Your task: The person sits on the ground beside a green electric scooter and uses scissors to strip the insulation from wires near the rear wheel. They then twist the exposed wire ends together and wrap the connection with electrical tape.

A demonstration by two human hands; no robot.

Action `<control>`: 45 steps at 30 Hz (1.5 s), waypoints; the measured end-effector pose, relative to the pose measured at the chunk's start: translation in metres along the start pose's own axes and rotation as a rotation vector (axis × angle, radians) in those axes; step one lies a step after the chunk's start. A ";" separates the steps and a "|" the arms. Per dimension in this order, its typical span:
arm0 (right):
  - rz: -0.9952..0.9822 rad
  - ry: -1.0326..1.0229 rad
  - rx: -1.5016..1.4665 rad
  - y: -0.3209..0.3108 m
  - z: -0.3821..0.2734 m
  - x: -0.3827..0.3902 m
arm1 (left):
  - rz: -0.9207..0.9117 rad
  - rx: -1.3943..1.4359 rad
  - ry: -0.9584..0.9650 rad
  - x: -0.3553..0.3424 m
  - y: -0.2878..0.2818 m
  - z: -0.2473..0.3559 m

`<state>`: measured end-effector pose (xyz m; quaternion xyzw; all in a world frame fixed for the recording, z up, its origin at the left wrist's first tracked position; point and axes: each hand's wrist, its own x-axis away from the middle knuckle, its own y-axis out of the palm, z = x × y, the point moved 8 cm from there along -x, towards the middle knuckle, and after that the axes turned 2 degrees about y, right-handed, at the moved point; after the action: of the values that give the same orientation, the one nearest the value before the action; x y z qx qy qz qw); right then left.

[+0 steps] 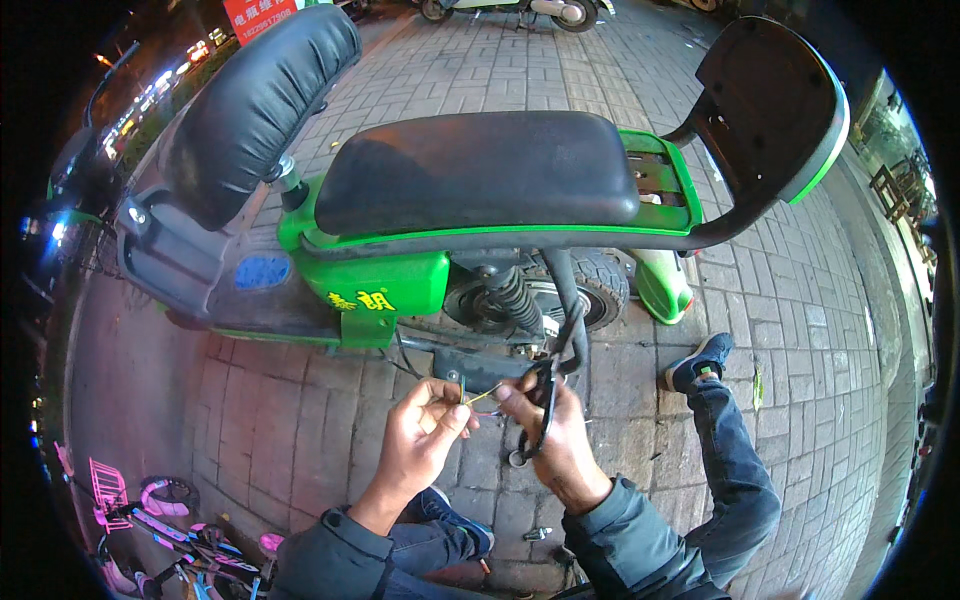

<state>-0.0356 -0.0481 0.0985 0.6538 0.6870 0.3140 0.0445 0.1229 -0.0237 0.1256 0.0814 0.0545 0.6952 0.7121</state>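
My left hand (428,430) pinches thin coloured wires (478,397) below the rear wheel of a green electric scooter (380,280). My right hand (550,440) is closed on a black-handled cutting tool (548,390), scissors or pliers, held upright, with its thumb at the yellow wire beside my left fingers. Behind both hands are a black shock absorber (512,300), the tyre (605,290) and a dark lower housing (465,368). Dark cables hang at the left of that housing. Whether the tool touches the wire, I cannot tell.
The scooter's padded seat (470,170) and black backrest (760,100) stretch above me. My feet (700,360) rest on brick paving (800,350), near small metal pieces (537,533). A pink child's bicycle (170,540) is at lower left. Another scooter (520,12) stands behind.
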 end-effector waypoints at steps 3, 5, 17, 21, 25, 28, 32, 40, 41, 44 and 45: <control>-0.081 -0.349 0.350 0.007 -0.042 0.004 | -0.012 -0.027 -0.042 -0.001 -0.001 -0.002; -0.125 -0.385 0.536 0.017 -0.049 0.007 | -0.020 -0.031 -0.064 -0.001 0.000 -0.004; -0.261 -0.194 0.277 0.030 -0.026 0.000 | -0.036 -0.022 -0.065 0.000 0.002 -0.003; -0.213 -0.242 0.236 0.030 -0.028 0.002 | -0.028 0.027 -0.062 -0.001 0.003 -0.002; -0.187 -0.258 0.228 0.028 -0.031 0.004 | -0.027 0.060 -0.069 -0.001 0.004 -0.005; -0.219 -0.225 0.300 0.030 -0.028 0.003 | -0.024 0.045 -0.054 -0.001 0.005 -0.004; -0.170 -0.270 0.210 0.028 -0.030 0.003 | -0.010 0.042 -0.043 -0.001 0.005 -0.003; -0.157 -0.306 0.338 0.029 -0.031 0.004 | -0.045 0.051 -0.021 -0.001 0.008 -0.004; -0.150 -0.342 0.388 0.030 -0.033 0.005 | -0.035 0.031 -0.023 -0.001 0.006 -0.004; -0.167 -0.258 0.255 0.029 -0.026 0.004 | -0.022 0.028 -0.047 0.000 0.005 -0.006; -0.160 -0.244 0.217 0.028 -0.024 0.003 | -0.016 0.034 -0.049 0.000 0.004 -0.006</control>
<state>-0.0229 -0.0554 0.1328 0.6313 0.7561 0.1519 0.0815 0.1176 -0.0233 0.1205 0.1098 0.0495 0.6865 0.7171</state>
